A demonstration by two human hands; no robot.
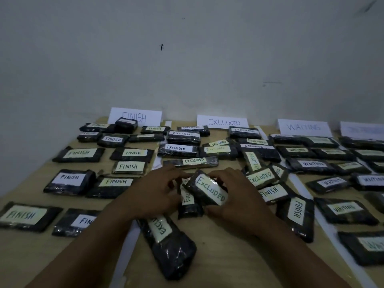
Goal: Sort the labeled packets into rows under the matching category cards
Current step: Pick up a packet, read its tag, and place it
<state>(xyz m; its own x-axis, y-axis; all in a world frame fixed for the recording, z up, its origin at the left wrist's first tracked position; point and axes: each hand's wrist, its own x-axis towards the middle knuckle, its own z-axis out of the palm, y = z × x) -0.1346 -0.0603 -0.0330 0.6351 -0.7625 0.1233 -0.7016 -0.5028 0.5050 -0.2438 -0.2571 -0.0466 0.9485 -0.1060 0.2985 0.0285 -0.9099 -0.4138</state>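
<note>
Packet marked EXCLUDED (209,191) lies tilted, pinched at its ends by fingers of left hand (153,193) and right hand (235,197), atop second EXCLUDED packet (188,205) on counter (228,256).

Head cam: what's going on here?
A person is sorting dark labelled packets on a wooden table. The left hand and right hand both grip an EXCLUDED packet at centre, above a second EXCLUDED packet. Rows already lie under the FINISH card, EXCLUDED card and WAITING card; the fourth card is unreadable. A stray FINISH packet lies right of the hands.
</note>
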